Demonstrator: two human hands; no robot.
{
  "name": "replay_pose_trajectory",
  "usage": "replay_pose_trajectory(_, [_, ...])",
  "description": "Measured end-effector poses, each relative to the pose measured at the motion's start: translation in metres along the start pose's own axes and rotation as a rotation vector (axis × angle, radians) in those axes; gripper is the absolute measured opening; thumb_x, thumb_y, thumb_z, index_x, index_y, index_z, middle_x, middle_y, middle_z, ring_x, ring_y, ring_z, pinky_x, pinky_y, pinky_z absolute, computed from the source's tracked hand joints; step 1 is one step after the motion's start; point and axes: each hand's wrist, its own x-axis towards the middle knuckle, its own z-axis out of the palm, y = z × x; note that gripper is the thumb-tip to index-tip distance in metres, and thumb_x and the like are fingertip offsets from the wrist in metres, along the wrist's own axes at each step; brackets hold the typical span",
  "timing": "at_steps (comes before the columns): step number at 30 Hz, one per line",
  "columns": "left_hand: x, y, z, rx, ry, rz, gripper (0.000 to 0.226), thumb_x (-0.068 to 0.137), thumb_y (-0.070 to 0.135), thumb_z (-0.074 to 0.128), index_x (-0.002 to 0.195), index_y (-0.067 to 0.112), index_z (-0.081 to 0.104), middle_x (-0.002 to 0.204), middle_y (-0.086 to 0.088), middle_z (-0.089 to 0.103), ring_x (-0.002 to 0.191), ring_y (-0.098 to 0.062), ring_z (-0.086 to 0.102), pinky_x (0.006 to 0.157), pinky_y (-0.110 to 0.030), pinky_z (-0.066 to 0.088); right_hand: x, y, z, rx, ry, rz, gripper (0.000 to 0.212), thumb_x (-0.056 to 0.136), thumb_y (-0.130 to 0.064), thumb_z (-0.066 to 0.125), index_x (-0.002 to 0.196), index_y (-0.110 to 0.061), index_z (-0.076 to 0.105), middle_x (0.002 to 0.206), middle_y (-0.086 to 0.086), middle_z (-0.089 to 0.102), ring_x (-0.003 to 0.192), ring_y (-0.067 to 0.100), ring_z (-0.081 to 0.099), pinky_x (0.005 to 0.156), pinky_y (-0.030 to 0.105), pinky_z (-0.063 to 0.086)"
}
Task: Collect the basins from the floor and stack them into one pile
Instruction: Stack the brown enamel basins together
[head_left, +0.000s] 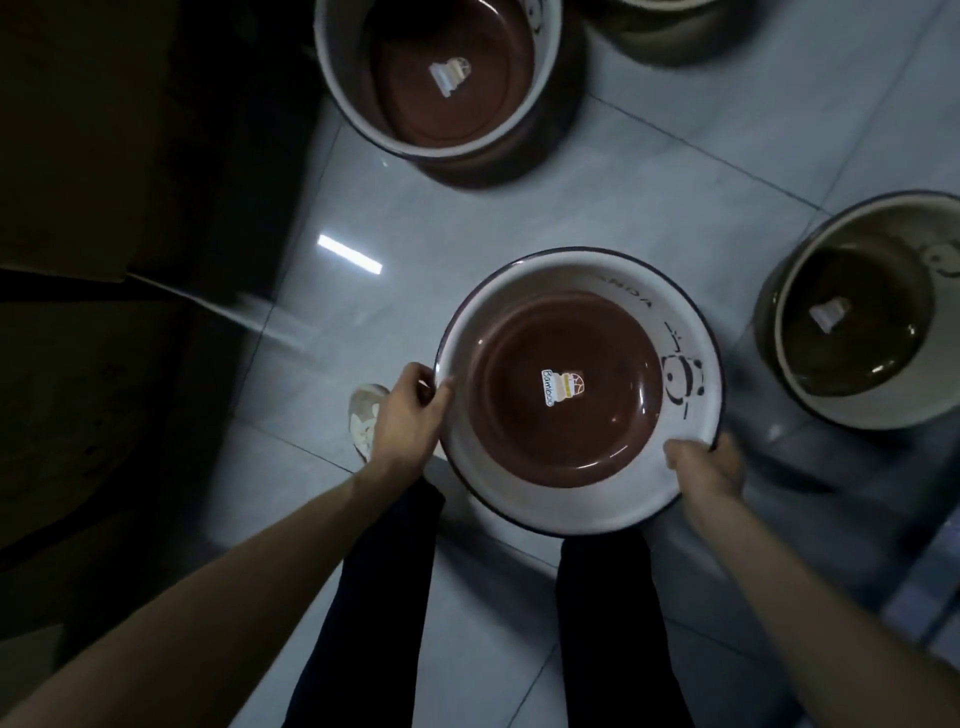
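We hold the panda basin (561, 499), brown inside, by its rim, in front of our legs and above the tiled floor (467, 218). Our left hand (410, 415) grips the left edge with the thumb over the rim, and our right hand (706, 473) grips the near right edge. Another brown basin (340, 88) stands on the floor farther ahead, and an olive basin (857, 410) stands on the right, apart from it.
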Motion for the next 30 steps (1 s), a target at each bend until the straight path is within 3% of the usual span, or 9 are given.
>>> replay_pose_trajectory(4, [0.008,-0.008,0.039,0.202,-0.117,-0.034,0.04,0.1,0.047,0.055,0.123,0.016,0.061,0.098,-0.004,0.072,0.089,-0.026,0.069,0.078,-0.035,0.052,0.032,0.027,-0.009,-0.202,-0.056,0.014,0.047,0.078,-0.006,0.066,0.125,-0.01,0.063,0.12,0.014,0.069,0.101,0.033,0.065,0.086,0.038,0.053])
replay_pose_trajectory(8, [0.021,-0.017,0.06,0.295,-0.138,-0.139,0.064,0.099,0.046,0.057,0.151,0.011,0.044,0.128,-0.018,0.067,0.115,-0.034,0.064,0.094,-0.039,0.049,0.045,0.034,-0.004,-0.317,-0.091,-0.013,0.071,0.086,-0.008,0.069,0.151,-0.008,0.041,0.148,0.018,0.052,0.133,0.039,0.051,0.104,0.04,0.043])
replay_pose_trajectory(10, [0.027,-0.014,0.067,0.298,-0.162,-0.149,0.061,0.097,0.039,0.06,0.148,0.009,0.045,0.126,-0.016,0.067,0.113,-0.035,0.064,0.093,-0.04,0.049,0.054,0.034,0.002,-0.294,-0.106,-0.014,0.078,0.086,-0.008,0.069,0.156,-0.012,0.033,0.151,0.016,0.049,0.134,0.038,0.05,0.105,0.04,0.043])
replay_pose_trajectory(12, [0.036,-0.011,0.074,0.252,-0.2,-0.168,0.051,0.088,0.036,0.061,0.134,0.014,0.054,0.111,-0.007,0.07,0.1,-0.031,0.067,0.087,-0.039,0.053,0.067,0.038,0.009,-0.264,-0.118,0.004,0.081,0.084,-0.007,0.068,0.156,-0.015,0.031,0.149,0.015,0.052,0.132,0.037,0.052,0.103,0.04,0.045])
replay_pose_trajectory(15, [0.058,-0.017,0.089,0.226,-0.185,-0.212,0.041,0.075,0.033,0.054,0.114,0.021,0.058,0.101,-0.006,0.071,0.089,-0.033,0.071,0.083,-0.046,0.06,0.088,0.041,0.023,-0.222,-0.153,0.071,0.055,0.084,-0.001,0.066,0.134,-0.012,0.046,0.12,0.009,0.063,0.109,0.031,0.061,0.087,0.032,0.046])
replay_pose_trajectory(21, [0.078,-0.011,0.089,0.201,-0.12,-0.292,0.018,0.091,0.02,0.056,0.106,0.016,0.066,0.088,-0.012,0.071,0.084,-0.035,0.073,0.079,-0.05,0.063,0.099,0.04,0.018,-0.145,-0.207,0.106,0.049,0.08,0.004,0.067,0.126,-0.007,0.055,0.112,0.009,0.064,0.094,0.026,0.057,0.08,0.032,0.046])
replay_pose_trajectory(24, [0.07,0.023,0.061,0.214,-0.151,-0.318,0.019,0.093,0.021,0.062,0.108,0.013,0.071,0.083,-0.015,0.074,0.071,-0.032,0.072,0.077,-0.05,0.064,0.079,0.022,-0.01,-0.169,-0.257,0.081,0.036,0.083,0.003,0.063,0.116,-0.011,0.055,0.109,0.008,0.063,0.099,0.028,0.058,0.089,0.037,0.05])
replay_pose_trajectory(27, [0.066,0.079,0.032,0.227,-0.221,-0.286,0.026,0.093,0.011,0.065,0.118,0.011,0.07,0.094,-0.021,0.074,0.079,-0.035,0.073,0.08,-0.051,0.063,0.072,-0.009,-0.03,-0.207,-0.305,0.06,0.04,0.077,0.001,0.062,0.115,-0.01,0.065,0.107,0.011,0.07,0.102,0.032,0.064,0.096,0.049,0.055])
replay_pose_trajectory(30, [0.081,0.126,0.014,0.289,-0.263,-0.221,0.033,0.09,0.007,0.068,0.123,0.014,0.069,0.097,-0.02,0.074,0.087,-0.038,0.074,0.08,-0.05,0.064,0.077,-0.036,-0.038,-0.234,-0.302,0.033,0.04,0.07,-0.007,0.064,0.109,-0.015,0.065,0.104,0.011,0.07,0.1,0.033,0.066,0.091,0.052,0.058])
